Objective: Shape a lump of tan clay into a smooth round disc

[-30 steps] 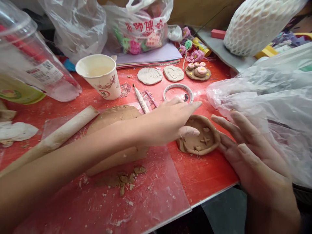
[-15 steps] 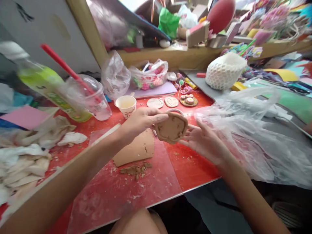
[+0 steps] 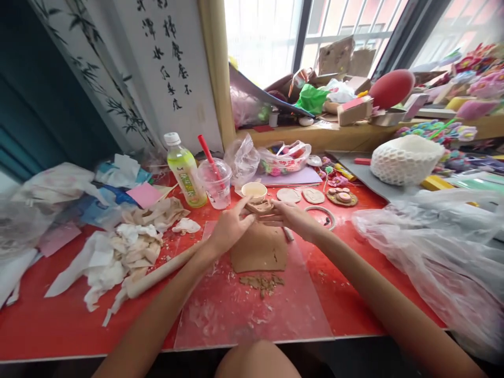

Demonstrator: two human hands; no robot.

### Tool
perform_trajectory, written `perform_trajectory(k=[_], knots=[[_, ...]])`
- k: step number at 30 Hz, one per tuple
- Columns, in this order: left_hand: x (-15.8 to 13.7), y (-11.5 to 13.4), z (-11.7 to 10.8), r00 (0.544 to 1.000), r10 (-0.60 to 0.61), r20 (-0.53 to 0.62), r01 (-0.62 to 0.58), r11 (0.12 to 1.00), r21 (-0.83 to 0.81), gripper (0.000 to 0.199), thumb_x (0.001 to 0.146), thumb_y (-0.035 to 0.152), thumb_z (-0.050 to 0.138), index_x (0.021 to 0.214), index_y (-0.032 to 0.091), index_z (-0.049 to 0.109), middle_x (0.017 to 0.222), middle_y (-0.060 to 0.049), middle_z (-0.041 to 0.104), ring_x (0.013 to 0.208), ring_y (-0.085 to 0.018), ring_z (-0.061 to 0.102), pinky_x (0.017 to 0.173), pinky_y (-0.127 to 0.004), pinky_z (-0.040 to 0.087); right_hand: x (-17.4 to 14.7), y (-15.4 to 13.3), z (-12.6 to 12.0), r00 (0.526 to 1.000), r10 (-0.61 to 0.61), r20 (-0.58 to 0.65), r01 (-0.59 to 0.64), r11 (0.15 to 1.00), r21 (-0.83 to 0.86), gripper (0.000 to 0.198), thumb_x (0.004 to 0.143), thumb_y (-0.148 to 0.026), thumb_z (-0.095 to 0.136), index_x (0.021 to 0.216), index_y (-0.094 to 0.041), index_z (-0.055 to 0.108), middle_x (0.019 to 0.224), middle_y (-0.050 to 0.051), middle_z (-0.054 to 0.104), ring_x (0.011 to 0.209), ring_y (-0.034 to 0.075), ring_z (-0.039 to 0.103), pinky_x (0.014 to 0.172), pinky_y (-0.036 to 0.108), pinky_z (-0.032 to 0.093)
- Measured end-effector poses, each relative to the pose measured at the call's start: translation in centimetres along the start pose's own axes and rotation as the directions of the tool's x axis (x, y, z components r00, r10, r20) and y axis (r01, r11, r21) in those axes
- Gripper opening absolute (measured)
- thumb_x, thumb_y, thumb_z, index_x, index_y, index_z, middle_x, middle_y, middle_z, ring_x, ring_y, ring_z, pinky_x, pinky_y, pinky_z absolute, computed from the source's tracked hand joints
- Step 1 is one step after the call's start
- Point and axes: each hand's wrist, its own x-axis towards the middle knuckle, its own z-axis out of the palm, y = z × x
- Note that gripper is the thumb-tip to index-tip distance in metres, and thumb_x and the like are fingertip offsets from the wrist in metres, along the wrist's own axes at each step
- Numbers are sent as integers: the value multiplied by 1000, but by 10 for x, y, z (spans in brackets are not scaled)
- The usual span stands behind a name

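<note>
Between both hands, a brown clay piece with a raised rim [image 3: 260,207] is held up over the work sheet, seen nearly edge-on. My left hand [image 3: 231,229] grips its left side, with thumb and fingers around the edge. From the right, my right hand [image 3: 293,218] holds the other side, its fingers reaching beneath. Below lies a flat slab of brown clay [image 3: 258,252] with a small cut mark. Clay scraps [image 3: 263,283] are scattered in front of the slab. Just behind the held piece stands a paper cup [image 3: 254,190], partly hidden.
A rolling pin [image 3: 165,273] lies left on the clear sheet [image 3: 252,320], beside crumpled tissues [image 3: 129,247]. Behind stand a drink bottle [image 3: 187,176] and a plastic cup with red straw [image 3: 216,184]. Pale clay discs [image 3: 289,195], a tape roll [image 3: 321,216] and plastic bags [image 3: 429,236] sit right.
The clay piece has tipped from face-on to nearly edge-on, and my right hand has closed in on it. The camera view has lifted and swung left, showing more wall and window.
</note>
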Motion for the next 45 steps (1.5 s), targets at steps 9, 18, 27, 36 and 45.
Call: perform_trajectory(k=[9, 18, 27, 36, 45], knots=[[-14, -1, 13, 969, 227, 101, -248, 862, 443, 40, 91, 37, 41, 127, 23, 51, 73, 0, 61, 66, -14, 54, 69, -27, 42, -11, 10, -6, 992, -25, -124, 33, 997, 67, 18, 80, -33, 63, 80, -15, 60, 74, 3, 65, 64, 9, 60, 62, 19, 50], [4, 1, 1, 985, -167, -32, 167, 986, -7, 38, 81, 45, 56, 105, 16, 60, 106, -8, 60, 91, -18, 57, 76, -27, 45, -19, 8, 4, 1000, 3, -22, -2, 1000, 25, 24, 76, -38, 66, 78, -16, 56, 66, 0, 58, 56, 8, 55, 50, 17, 46], [3, -2, 5, 950, -301, 85, 312, 899, -308, 22, 71, 33, 69, 81, 14, 65, 77, -2, 65, 66, -10, 57, 60, -21, 45, -21, 6, 1, 994, 100, 42, -97, 993, -72, 30, 80, -44, 61, 95, -18, 61, 66, -1, 56, 48, 4, 47, 36, 14, 33], [-2, 4, 3, 927, -318, 197, 368, 869, -331, 37, 78, 47, 61, 98, 17, 67, 88, -6, 67, 73, -15, 63, 62, -26, 52, -20, 7, -8, 995, 98, 23, -90, 969, -229, 33, 79, -49, 61, 80, -17, 59, 60, -4, 48, 47, 4, 39, 40, 17, 31], [-1, -2, 10, 949, -317, 1, 274, 818, -507, 25, 78, 33, 63, 91, 12, 68, 79, -4, 65, 66, -11, 59, 55, -21, 51, -20, -1, 3, 981, 190, -38, -186, 979, 86, 30, 93, -40, 40, 88, -18, 59, 57, -1, 55, 43, 7, 46, 41, 18, 39]])
